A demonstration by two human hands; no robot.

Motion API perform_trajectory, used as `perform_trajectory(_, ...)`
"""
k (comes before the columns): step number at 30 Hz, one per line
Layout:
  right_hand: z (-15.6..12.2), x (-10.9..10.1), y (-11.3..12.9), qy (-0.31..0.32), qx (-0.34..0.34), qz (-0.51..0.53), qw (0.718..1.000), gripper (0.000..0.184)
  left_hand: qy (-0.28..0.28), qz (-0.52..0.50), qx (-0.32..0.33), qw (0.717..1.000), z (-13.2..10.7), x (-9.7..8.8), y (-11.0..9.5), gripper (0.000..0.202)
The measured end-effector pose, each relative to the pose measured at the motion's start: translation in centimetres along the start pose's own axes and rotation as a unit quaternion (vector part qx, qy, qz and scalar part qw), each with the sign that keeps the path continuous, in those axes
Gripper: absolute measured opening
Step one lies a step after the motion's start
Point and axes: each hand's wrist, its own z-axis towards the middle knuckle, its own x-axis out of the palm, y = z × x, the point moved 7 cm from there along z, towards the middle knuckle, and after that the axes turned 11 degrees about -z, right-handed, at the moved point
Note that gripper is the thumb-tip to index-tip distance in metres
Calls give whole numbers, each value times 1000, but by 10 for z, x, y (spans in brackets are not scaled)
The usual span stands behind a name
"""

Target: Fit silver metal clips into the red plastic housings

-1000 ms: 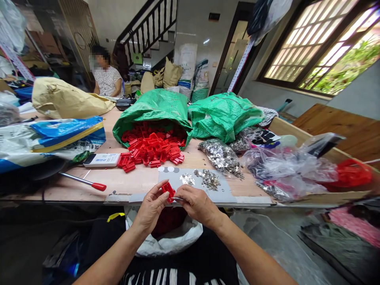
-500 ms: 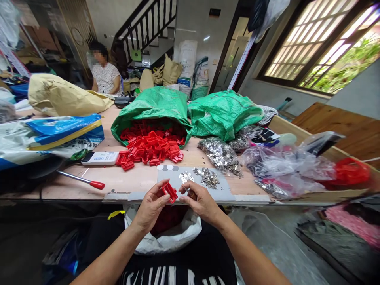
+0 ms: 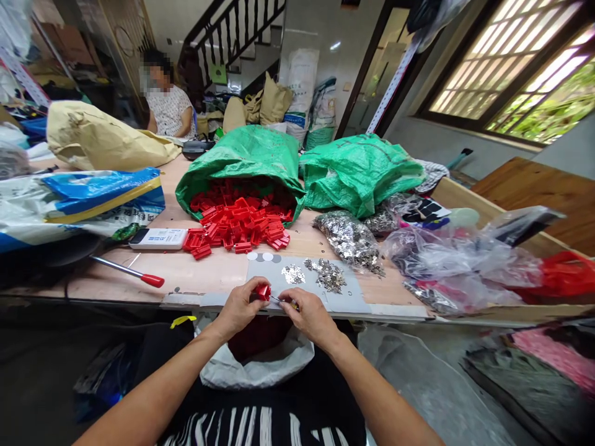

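Observation:
My left hand (image 3: 238,310) is closed around a small red plastic clip (image 3: 263,292) at the table's front edge. My right hand (image 3: 309,316) pinches a thin metal piece (image 3: 279,300) whose tip touches the clip. Just beyond my hands lies a grey sheet (image 3: 344,297) carrying small heaps of silver metal parts (image 3: 325,274). Farther back, a pile of red clips (image 3: 237,223) spills out of an open green sack (image 3: 242,158). A white bag (image 3: 260,365) with red pieces inside sits in my lap under the hands.
A red-handled tool (image 3: 132,274) and a white remote (image 3: 158,238) lie at left by a blue-and-white sack (image 3: 79,201). A second green sack (image 3: 360,173), clear bags of metal parts (image 3: 348,238) and plastic bags (image 3: 465,260) fill the right. Another person (image 3: 167,105) sits at the far end.
My hands have drawn together and dropped slightly toward the table edge. The red clip was held up and open to view; now it is mostly hidden in my left fingers, with the metal piece against it.

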Motion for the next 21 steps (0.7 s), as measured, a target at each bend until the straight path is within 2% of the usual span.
perform_trajectory(4, 2, 2, 0, 2, -13, 3, 1000, 14, 11, 13, -2, 1000, 1, 0, 2, 31)
perform_trajectory(12, 5, 8, 0, 10, -31, -13, 999, 15, 32, 62, 3, 998, 3, 0, 5, 40)
perform_trajectory(21, 6, 9, 5, 38, -1, -43, 998, 13, 32, 48, -22, 998, 5, -1, 3, 31)
